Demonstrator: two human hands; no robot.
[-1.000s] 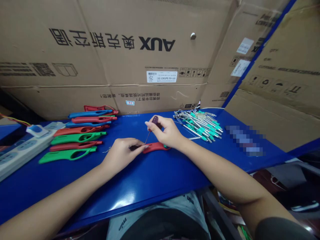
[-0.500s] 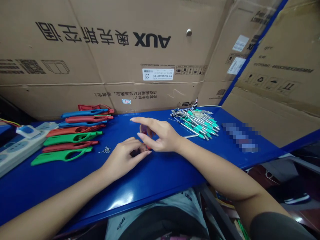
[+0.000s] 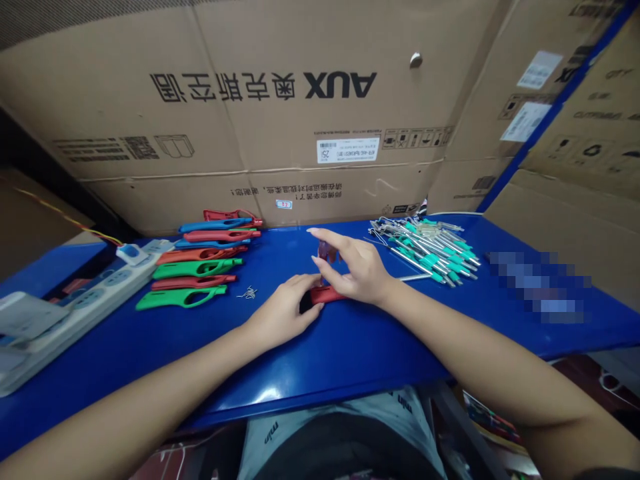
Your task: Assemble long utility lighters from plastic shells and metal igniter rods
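Low over the blue table, my left hand [image 3: 287, 308] is curled round one end of a red lighter casing [image 3: 327, 294]; its fingertips are partly hidden. My right hand [image 3: 357, 268] is just beside it, with the index finger stretched out and the thumb below. A small purplish see-through piece [image 3: 327, 251] shows between that thumb and index finger; its lower part is hidden. To the left lies a row of red, blue and green lighter casings [image 3: 187, 297]. Small metal pins [image 3: 249, 293] lie between this row and my left hand.
Right of my hands is a pile of metal rods with green parts [image 3: 430, 250], one rod [image 3: 415, 277] lying apart. A white power strip [image 3: 95, 293] runs along the left. Cardboard [image 3: 280, 147] walls the back. A blurred-out object [image 3: 540, 283] lies far right.
My view has swung left, so everything appears further right. More of the red lighter casing shows between my hands. The hands keep nearly the same pose.
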